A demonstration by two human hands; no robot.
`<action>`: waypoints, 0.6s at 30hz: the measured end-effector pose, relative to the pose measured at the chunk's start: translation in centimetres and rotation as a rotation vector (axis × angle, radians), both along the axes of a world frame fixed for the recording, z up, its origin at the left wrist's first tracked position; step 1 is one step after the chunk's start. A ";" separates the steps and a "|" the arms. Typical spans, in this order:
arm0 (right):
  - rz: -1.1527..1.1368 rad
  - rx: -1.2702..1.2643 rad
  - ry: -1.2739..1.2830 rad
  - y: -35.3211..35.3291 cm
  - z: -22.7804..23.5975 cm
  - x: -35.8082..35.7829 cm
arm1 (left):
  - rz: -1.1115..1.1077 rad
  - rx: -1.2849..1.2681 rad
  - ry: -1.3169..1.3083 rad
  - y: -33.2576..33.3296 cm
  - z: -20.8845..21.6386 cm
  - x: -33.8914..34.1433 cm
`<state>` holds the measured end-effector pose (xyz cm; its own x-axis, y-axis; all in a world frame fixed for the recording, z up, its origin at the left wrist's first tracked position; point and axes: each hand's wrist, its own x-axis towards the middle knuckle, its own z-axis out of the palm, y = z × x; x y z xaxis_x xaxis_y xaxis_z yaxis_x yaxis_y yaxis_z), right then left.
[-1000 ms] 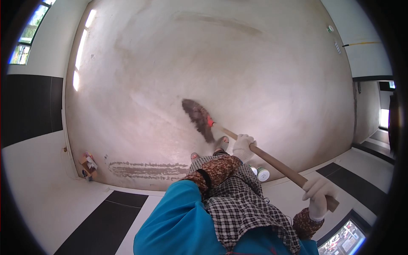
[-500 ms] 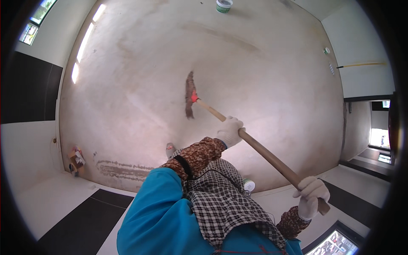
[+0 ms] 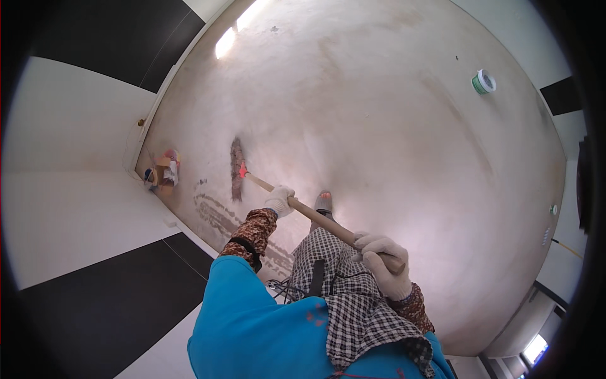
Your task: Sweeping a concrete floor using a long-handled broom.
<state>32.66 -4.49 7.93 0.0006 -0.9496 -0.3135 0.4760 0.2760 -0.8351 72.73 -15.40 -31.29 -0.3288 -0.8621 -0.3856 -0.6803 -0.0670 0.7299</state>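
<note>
A long-handled push broom slants across the floor in front of me. Its wide brown bristle head (image 3: 237, 183) rests on the floor ahead and to the left, joined by a red socket (image 3: 243, 170) to a wooden handle (image 3: 325, 221). My left hand (image 3: 279, 201), in a white knit glove, is wrapped round the handle's lower part. Near the top end, my gloved right hand (image 3: 382, 264) grips the handle close to my body. Dark streaks (image 3: 214, 215) mark the floor just nearer to me than the bristles.
Against the left wall stands a cardboard box (image 3: 167, 175) with odds and ends. A white and green bucket (image 3: 483, 82) is at the far right. A thin yellow pole (image 3: 568, 248) leans at the right wall. My foot (image 3: 324, 201) is beside the handle.
My view has swung left, bringing the box and streaks closer. The broom head has moved left toward them, and my right hand has come in nearer my body. Both hands keep their hold.
</note>
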 end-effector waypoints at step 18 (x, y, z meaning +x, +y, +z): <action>-0.506 -0.376 0.847 3.6 19.3 -8.2 | -0.698 -0.009 0.256 1.7 26.3 -43.4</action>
<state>24.43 -0.92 27.20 -0.5039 -0.8141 0.2886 -0.3157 -0.1374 -0.9389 29.34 -13.73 -5.00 -0.8800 -0.4225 -0.2171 -0.3708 0.3254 0.8698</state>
